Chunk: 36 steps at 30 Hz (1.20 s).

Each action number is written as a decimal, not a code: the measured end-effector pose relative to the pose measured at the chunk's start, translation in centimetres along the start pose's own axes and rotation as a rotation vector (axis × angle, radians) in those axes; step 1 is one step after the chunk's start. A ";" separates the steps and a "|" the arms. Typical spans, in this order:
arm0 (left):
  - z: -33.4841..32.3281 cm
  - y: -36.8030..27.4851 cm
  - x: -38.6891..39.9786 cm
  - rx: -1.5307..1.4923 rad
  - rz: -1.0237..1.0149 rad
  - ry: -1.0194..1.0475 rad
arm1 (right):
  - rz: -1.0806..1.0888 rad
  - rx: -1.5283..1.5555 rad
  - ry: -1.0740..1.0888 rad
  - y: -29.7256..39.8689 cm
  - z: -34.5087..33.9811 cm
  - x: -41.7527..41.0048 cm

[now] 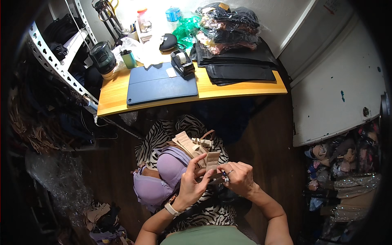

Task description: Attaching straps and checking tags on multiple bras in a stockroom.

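Observation:
My left hand (192, 185), with a watch on the wrist, pinches a beige bra band end (212, 160) between thumb and fingers. In my right hand (240, 177) is a small pair of scissors (216, 178), its dark blades pointing left beneath the band end. The fingers partly hide the handles. Left of my hands, a lavender padded bra (173, 163) lies across my lap on zebra-print fabric (162, 131). More beige bands (186, 142) are bunched just beyond my left hand, against the lavender cups.
Ahead stands a wooden table (242, 88) bearing a blue tablet case (162, 87), a tape dispenser (182, 62), black plastic mailer bags (242, 73) and bagged garments (229, 29). A perforated metal shelf post (58, 67) rises at left. Wrapped goods (343, 159) are piled at right.

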<state>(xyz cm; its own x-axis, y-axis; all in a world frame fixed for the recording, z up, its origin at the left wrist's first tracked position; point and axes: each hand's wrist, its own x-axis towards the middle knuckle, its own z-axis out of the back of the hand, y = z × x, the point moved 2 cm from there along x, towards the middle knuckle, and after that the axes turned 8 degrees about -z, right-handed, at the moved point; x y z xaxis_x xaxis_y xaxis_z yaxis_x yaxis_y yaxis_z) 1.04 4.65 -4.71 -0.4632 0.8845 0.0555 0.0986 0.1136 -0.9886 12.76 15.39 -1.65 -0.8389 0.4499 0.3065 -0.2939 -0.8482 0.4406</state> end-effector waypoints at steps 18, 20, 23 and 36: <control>1.0 -0.1 0.5 -0.265 0.105 -0.150 | -0.258 0.133 0.058 -0.5 -0.4 -0.7; 1.0 -0.1 0.4 -0.296 0.135 -0.143 | -0.256 0.150 0.033 -0.9 -0.8 -0.9; 0.8 0.2 0.1 -0.328 0.157 -0.157 | -0.380 0.362 -0.016 -1.7 -1.7 -1.5; 6.0 -0.9 5.7 0.853 -0.499 0.300 | -0.747 1.160 0.397 -1.7 -0.9 -1.7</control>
<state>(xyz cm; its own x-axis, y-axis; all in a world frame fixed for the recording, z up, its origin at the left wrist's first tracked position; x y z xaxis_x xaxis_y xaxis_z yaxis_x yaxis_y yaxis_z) -6.99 6.84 -4.37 -0.0300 0.9143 0.4039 -0.7564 0.2434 -0.6072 14.27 15.87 -3.70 -0.7841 0.4102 -0.4657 -0.3440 0.3372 0.8763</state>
